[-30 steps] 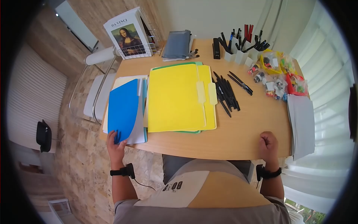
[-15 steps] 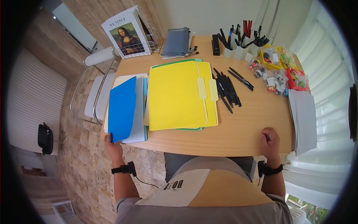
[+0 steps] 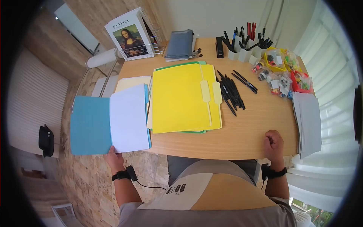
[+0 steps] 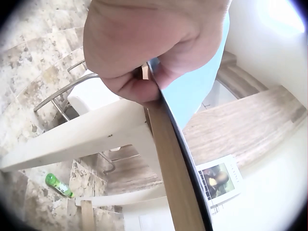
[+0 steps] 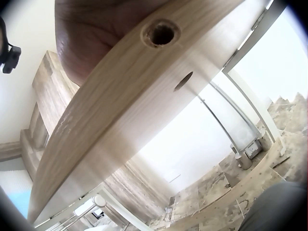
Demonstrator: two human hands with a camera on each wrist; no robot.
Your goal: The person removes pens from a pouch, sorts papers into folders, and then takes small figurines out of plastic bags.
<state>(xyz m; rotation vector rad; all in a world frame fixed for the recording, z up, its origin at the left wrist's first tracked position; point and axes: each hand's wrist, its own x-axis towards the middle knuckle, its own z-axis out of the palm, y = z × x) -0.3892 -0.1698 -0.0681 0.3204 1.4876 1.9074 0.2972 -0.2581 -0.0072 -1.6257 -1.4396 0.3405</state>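
A blue folder point(image 3: 90, 126) lies spread open at the table's left side, its cover hanging out past the edge. White paper point(image 3: 128, 121) covers its right half. My left hand point(image 3: 114, 159) pinches the folder's near edge by the spine, thumb on top; the left wrist view shows curled fingers point(image 4: 139, 90) at that edge. To the right sits a stack of yellow folders point(image 3: 176, 100) with green ones beneath. My right hand point(image 3: 273, 145) rests as a fist near the table's front edge, holding nothing; the right wrist view sees it partly behind the tabletop point(image 5: 110, 91).
Loose black pens point(image 3: 230, 90) lie right of the yellow stack. Pen holders point(image 3: 244, 55), a black stapler point(image 3: 219, 47), bagged small items point(image 3: 280, 81) and grey sheets point(image 3: 308, 125) line the back and right. A wire rack point(image 3: 140, 52) with a magazine stands back left.
The blue folder's cover, partly raised before, has swung over to the left and lies flat, exposing the paper. My left hand has shifted slightly down along the edge. The right fist stays put.
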